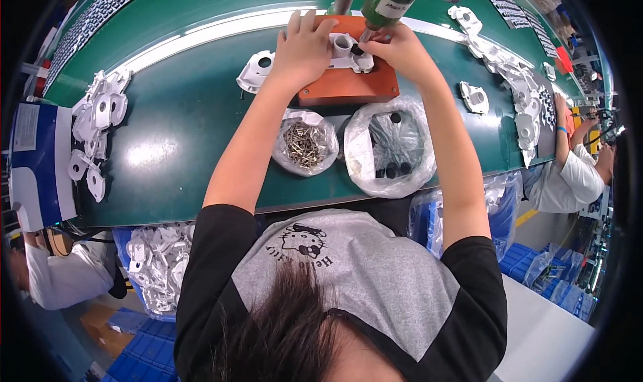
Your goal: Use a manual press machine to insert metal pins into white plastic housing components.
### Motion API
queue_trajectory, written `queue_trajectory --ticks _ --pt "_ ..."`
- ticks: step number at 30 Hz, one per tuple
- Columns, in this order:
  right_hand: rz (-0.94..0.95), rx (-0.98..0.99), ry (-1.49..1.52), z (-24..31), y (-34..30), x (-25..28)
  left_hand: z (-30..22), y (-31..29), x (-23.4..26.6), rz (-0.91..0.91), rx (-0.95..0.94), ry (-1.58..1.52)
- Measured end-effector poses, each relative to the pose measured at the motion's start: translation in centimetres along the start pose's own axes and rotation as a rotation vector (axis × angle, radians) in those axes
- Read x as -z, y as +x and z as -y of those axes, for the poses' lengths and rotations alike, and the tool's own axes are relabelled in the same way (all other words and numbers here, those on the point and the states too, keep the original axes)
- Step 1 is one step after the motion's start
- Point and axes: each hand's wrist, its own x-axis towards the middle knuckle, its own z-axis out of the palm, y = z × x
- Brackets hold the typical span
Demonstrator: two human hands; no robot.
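Note:
A white plastic part (341, 44) lies on an orange fixture block (348, 93), beneath the tool of a green press (388, 4). My left hand (303, 52) rests on the block's left side, fingers stretched out and spread, the thumb side against the white part. At the part's right side, my right hand (396, 48) has its thumb and forefinger closed on a small black round cap (358, 49). The fingertips partly cover the cap. Just left of my left hand, another white part (253, 74) with a round hole lies on the green table.
Near the table's front edge stand a bag of small metal pins or screws (305, 146) and a clear bag (358, 164) with several black caps. White parts are heaped left (100, 107) and right (526, 101); one (474, 97) lies singly. Co-workers sit at both sides.

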Motion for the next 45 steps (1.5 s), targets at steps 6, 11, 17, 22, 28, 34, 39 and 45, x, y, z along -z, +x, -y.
queue_trajectory --ticks 6,11,17,22,28,34,39,45 --pt "0.039 -0.027 -0.03 -0.5 0.3 0.7 -0.1 -0.3 0.1 0.005 0.017 0.007" --pt "0.076 -0.007 0.007 -1.0 0.8 0.6 0.6 0.0 -0.5 -0.021 -0.001 -0.02" --pt "0.12 0.017 0.065 -1.1 1.7 1.7 0.2 1.3 -1.0 -0.014 -0.011 -0.014" --pt "0.113 -0.145 0.146 -0.7 1.1 0.3 0.5 0.5 0.5 0.069 0.003 -0.057" --pt "-0.171 0.267 0.112 -2.8 -0.9 -1.3 0.1 0.0 0.9 0.121 -0.035 -0.074" --pt "-0.239 0.474 -0.121 -4.0 -2.8 -1.7 -0.7 0.8 1.3 0.115 -0.051 -0.111" --pt "-0.316 0.528 -0.297 -3.5 -3.5 -1.4 -1.0 1.2 1.2 0.115 -0.056 -0.113" --pt "-0.338 0.558 -0.559 -3.0 -5.4 -2.1 -0.6 0.6 1.5 0.133 -0.062 -0.125"
